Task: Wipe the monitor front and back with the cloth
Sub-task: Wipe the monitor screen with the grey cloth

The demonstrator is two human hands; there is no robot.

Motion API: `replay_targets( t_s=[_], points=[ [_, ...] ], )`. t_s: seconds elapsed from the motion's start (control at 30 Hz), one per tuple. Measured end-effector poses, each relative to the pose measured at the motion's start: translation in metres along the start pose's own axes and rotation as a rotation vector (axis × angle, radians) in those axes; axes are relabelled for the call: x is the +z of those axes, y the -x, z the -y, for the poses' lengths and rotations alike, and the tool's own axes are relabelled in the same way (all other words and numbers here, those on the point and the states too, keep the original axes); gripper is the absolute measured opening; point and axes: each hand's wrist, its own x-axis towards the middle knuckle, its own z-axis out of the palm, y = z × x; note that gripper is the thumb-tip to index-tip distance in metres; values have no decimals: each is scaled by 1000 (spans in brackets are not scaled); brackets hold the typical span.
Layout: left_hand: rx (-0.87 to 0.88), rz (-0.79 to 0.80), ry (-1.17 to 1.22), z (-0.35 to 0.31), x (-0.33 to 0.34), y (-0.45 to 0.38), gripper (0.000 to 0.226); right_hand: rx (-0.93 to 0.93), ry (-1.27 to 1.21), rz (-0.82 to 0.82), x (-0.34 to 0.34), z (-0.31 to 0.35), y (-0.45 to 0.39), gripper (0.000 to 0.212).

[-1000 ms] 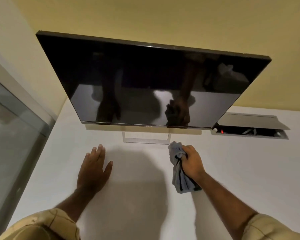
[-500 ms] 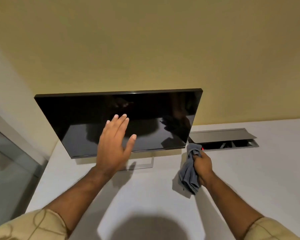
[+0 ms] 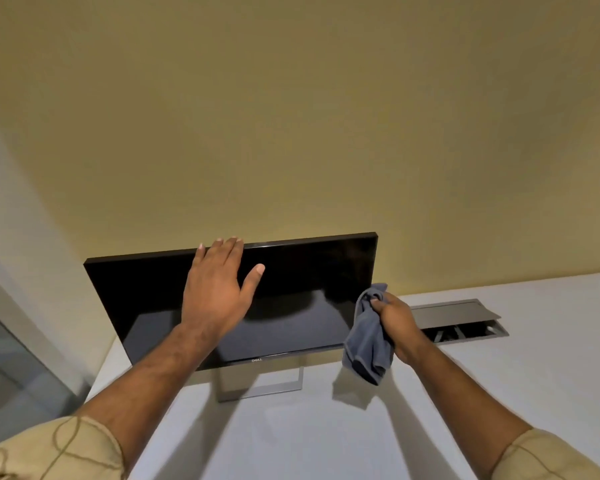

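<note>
A black monitor (image 3: 302,299) stands on a silver frame stand (image 3: 260,389) on a white desk (image 3: 499,382), its dark screen facing me. My left hand (image 3: 215,289) lies flat over the upper middle of the screen, its straight fingertips reaching the top edge and the thumb spread out to the right. My right hand (image 3: 395,320) grips a bunched grey cloth (image 3: 368,341) just off the monitor's lower right corner; the cloth hangs down above the desk. The monitor's back is hidden.
A grey cable hatch (image 3: 461,320) with its lid raised sits in the desk to the right of the monitor. A yellow wall (image 3: 291,133) rises close behind. A glass partition (image 3: 11,368) runs along the left side of the desk.
My left hand rose from the desk to the screen and now reaches the monitor's top edge. My right hand lifted the cloth up beside the monitor's right side. My view pulled back and tilted upward.
</note>
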Motion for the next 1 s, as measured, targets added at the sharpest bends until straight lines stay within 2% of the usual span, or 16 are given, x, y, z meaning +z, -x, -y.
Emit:
replay_targets(
  t_s=[0.1,0.23,0.37,0.47,0.6,0.73,0.8,1.0],
  points=[
    [-1,-1,3,0,1,0,73,-161,64,10,-5,42,3,17],
    [-11,2,14,0,0,0,73,-271,-41,16,-10,84,8,24],
    [-11,3,26,1,1,2,72,-295,-29,-36,-2,62,9,29],
    [-10,6,49,2,1,4,72,-176,25,-62,5,16,6,22],
    [-12,12,74,3,1,5,74,108,134,-27,7,-35,-3,16],
    [-14,17,89,4,1,6,72,237,21,-76,10,-33,-15,13],
    [-7,23,89,5,1,4,72,175,-31,-108,12,-13,-10,11],
    [-10,28,93,5,1,1,73,-156,-186,-88,11,65,7,27]
  ],
)
